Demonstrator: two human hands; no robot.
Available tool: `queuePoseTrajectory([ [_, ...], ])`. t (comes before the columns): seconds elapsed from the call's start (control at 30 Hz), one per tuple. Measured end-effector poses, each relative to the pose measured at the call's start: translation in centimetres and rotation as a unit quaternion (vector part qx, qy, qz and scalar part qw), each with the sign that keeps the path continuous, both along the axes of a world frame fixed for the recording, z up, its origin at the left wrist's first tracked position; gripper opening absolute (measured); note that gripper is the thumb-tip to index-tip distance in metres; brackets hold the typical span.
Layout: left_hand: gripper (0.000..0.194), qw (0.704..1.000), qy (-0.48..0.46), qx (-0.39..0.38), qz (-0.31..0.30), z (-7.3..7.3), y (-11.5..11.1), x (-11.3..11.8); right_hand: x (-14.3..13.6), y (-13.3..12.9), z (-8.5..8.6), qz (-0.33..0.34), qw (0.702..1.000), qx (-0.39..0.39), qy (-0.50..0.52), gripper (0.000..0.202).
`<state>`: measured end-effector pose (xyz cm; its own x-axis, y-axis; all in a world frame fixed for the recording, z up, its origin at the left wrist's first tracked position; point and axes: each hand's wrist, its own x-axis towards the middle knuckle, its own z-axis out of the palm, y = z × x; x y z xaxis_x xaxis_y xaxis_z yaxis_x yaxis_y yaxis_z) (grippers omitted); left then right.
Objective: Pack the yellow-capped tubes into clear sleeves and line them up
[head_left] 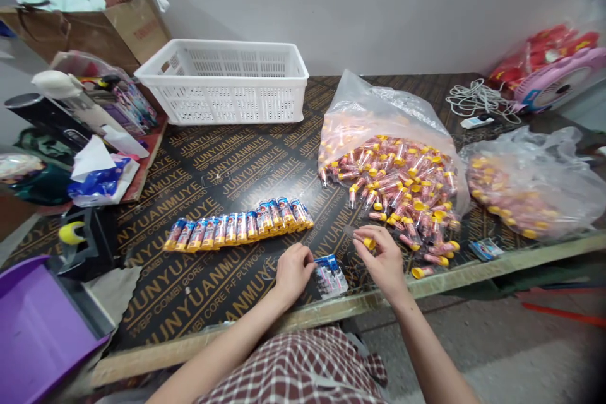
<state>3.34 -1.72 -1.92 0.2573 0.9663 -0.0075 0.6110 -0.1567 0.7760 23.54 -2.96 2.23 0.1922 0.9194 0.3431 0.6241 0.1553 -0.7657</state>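
Observation:
My right hand pinches a small clear tube with a yellow cap between thumb and fingertips. My left hand is closed, its fingertips at the left edge of a stack of blue-and-white printed labels; what it grips, if anything, is hidden. Beyond my left hand lies a row of tubes wrapped in blue and yellow labels, side by side. To the right, a heap of pink tubes with yellow caps spills from a clear plastic bag.
A second bag of tubes rests at right, near a small label packet. At the back stands a white plastic basket. A tape dispenser and purple dustpan are at left; a pink fan and white cable lie back right.

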Motion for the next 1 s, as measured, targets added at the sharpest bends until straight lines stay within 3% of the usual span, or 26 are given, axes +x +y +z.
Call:
queuePoseTrajectory([
  [0.1, 0.014, 0.985, -0.139, -0.095, 0.030, 0.4, 0.4, 0.0, -0.7, -0.5, 0.6, 0.014, 0.999, -0.016, 0.033, 0.017],
  [0.27, 0.026, 0.867, -0.404, -0.265, 0.124, 3.2, 1.2, -0.6, -2.4, -1.7, 1.6, 0.012, 0.993, -0.015, 0.118, 0.023],
  [0.4, 0.043, 0.809, -0.485, -0.282, 0.174, 5.9, 1.8, -1.9, -3.9, -2.4, 2.6, 0.037, 0.991, 0.040, 0.124, 0.021],
  [0.57, 0.027, 0.760, -0.542, -0.283, 0.220, 7.2, 2.8, -3.0, -5.2, -2.9, 2.7, 0.064, 0.988, 0.062, 0.123, 0.031],
  [0.67, 0.032, 0.747, -0.553, -0.279, 0.242, 7.2, 3.0, -3.3, -5.7, -2.8, 2.5, 0.073, 0.990, 0.070, 0.099, 0.036],
  [1.0, 0.033, 0.762, -0.540, -0.247, 0.258, 7.1, 2.6, -3.4, -6.3, -2.8, 2.4, 0.092, 0.989, 0.109, 0.032, 0.041],
])
